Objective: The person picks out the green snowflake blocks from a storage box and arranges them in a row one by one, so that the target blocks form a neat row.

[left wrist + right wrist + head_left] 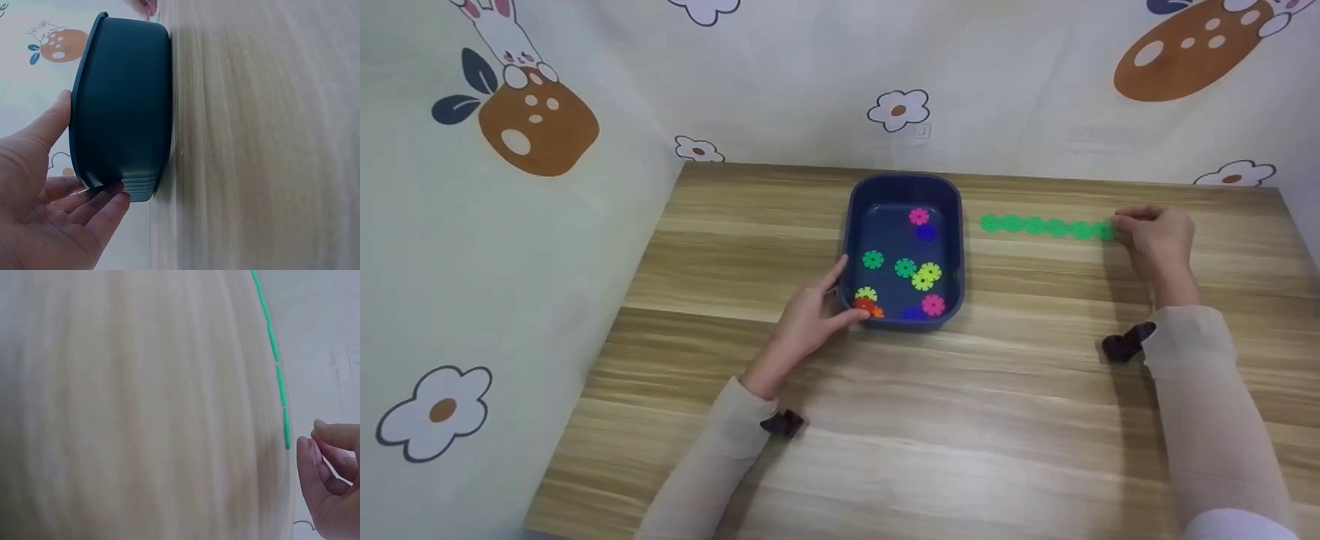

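Note:
A dark blue plastic bin (pixel 904 247) stands on the table, several notched flower-shaped discs in it. My left hand (pixel 810 311) grips its near left corner, thumb over the rim; the left wrist view shows fingers curled under the rim of the bin (pixel 121 101). Right of the bin, several green notched discs (pixel 1035 225) lie flat in a row. At the row's right end is my right hand (pixel 1159 236). In the right wrist view, the loosely bent fingers of the right hand (pixel 332 467) sit just beside the last green disc (pixel 287 430), nothing visible between the fingertips.
Inside the bin lie loose pink (pixel 933 304), yellow (pixel 930 271), green (pixel 873 259), blue and orange discs. The wood-grain table (pixel 930 420) meets a printed wall covering (pixel 795 82) at the back and left. A dark wrist-worn camera (pixel 1126 343) juts from the right sleeve.

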Demonstrator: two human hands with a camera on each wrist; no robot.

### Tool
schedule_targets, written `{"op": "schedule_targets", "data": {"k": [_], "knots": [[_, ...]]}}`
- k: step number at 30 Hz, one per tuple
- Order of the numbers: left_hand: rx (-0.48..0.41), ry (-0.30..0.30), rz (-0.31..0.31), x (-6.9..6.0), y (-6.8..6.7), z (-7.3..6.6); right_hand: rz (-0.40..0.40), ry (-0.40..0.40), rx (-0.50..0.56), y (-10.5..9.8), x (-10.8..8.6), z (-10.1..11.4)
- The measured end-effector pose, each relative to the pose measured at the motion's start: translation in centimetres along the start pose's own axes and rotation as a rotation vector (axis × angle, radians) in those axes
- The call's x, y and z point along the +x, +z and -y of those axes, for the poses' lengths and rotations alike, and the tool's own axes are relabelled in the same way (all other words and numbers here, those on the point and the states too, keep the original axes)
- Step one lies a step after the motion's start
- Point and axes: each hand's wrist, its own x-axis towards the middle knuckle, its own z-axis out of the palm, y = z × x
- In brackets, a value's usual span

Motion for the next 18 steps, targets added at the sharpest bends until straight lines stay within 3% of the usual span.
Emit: {"op": "schedule_targets", "data": {"k": [5, 18], "knots": [[0.002, -0.009, -0.008, 0.0, 0.0, -0.1, 0.008, -0.061, -0.047, 0.5, -0.3, 1.2], [-0.003, 0.005, -0.008, 0.0, 0.1, 0.0, 0.047, -0.212, 0.038, 3.3, -2.2, 4.2]]}}
